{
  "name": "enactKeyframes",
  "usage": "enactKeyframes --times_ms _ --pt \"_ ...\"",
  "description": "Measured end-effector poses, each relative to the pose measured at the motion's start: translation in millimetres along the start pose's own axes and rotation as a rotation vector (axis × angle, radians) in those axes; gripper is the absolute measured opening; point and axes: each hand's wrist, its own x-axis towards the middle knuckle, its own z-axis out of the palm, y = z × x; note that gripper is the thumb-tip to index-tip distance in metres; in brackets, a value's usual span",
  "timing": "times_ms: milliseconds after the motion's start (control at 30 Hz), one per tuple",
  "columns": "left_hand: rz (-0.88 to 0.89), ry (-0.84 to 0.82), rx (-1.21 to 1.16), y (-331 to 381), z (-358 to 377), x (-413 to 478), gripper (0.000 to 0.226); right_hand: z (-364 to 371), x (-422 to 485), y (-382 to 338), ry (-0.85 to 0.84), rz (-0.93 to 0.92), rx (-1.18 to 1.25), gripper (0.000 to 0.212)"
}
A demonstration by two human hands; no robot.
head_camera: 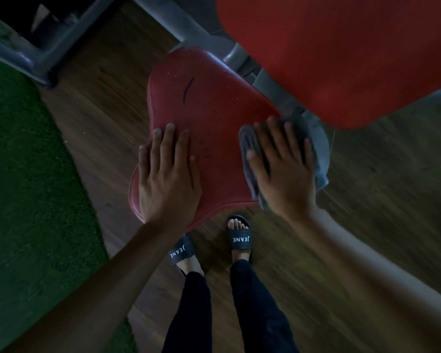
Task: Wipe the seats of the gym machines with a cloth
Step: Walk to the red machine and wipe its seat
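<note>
On the near right edge of the red seat (201, 98), the right hand (283, 171) presses a grey cloth (248, 154) flat. Its fingers (273, 133) are straight and spread, curling round nothing, with the cloth bunched beneath the palm and hanging off the seat's side. The left hand (168, 174) lies open on the seat's left part, seemingly to steady it. Wiping looks under way. Pale specks show on the far part — the next stroke likely needs to carry the cloth across there, with the left hand lifted clear.
</note>
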Motion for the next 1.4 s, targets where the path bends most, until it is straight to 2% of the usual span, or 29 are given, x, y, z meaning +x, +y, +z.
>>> enactKeyframes --times_ms 67,100,200,267,333,400,467,533,633,700,800,900,967,1100,1167,1267,1400 --pt "0.008 0.004 -0.004 0 0 0 0.047 0 31 -25 0.055 0.094 0.003 0.063" --pt "0.013 0.002 -0.012 0 0 1 0.047 1 34 -36 0.05 0.07 0.017 0.063" --pt "-0.008 -0.006 -0.064 -1 -3 1 0.048 2 6 -29 -0.012 -0.217 0.006 0.06" --pt "-0.019 0.002 -0.089 -1 -4 1 0.048 -2 -1 -6 -0.024 -0.334 -0.022 0.056" --pt "-0.016 0.015 -0.065 0 -3 1 0.047 -1 32 -2 0.021 -0.29 -0.06 0.056" --pt "-0.017 0.023 -0.052 1 -2 1 0.047 4 84 -33 0.11 -0.157 -0.033 0.055" --pt "-0.028 0.034 -0.061 1 -2 1 0.047 7 117 -76 0.157 -0.137 -0.014 0.053" --pt "-0.036 0.049 -0.079 0 -3 0 0.047 11 117 -91 0.134 -0.273 -0.017 0.052" --pt "-0.04 0.068 -0.1 1 -4 0 0.046 8 99 -55 0.086 -0.434 -0.034 0.051" --pt "-0.045 0.068 -0.105 2 -4 0 0.046 6 116 -49 0.111 -0.368 -0.052 0.051" --pt "-0.056 0.073 -0.116 3 -3 0 0.047 6 135 -78 0.121 -0.232 0.002 0.052" --pt "-0.057 0.079 -0.125 2 -3 0 0.047 7 97 -55 0.075 -0.406 -0.011 0.05" --pt "-0.052 0.083 -0.124 2 -4 0 0.046 3 84 -31 0.043 -0.447 -0.024 0.05" --pt "-0.053 0.073 -0.112 2 -4 0 0.047 3 135 -77 0.095 -0.253 0.003 0.051" --pt "-0.055 0.069 -0.108 2 -3 0 0.048 4 128 -85 0.096 -0.29 0.019 0.051" --pt "-0.05 0.073 -0.117 0 -3 0 0.047 3 82 -47 0.05 -0.439 -0.026 0.052" --pt "-0.048 0.058 -0.105 1 -3 0 0.047 4 122 -62 0.087 -0.283 -0.035 0.053"
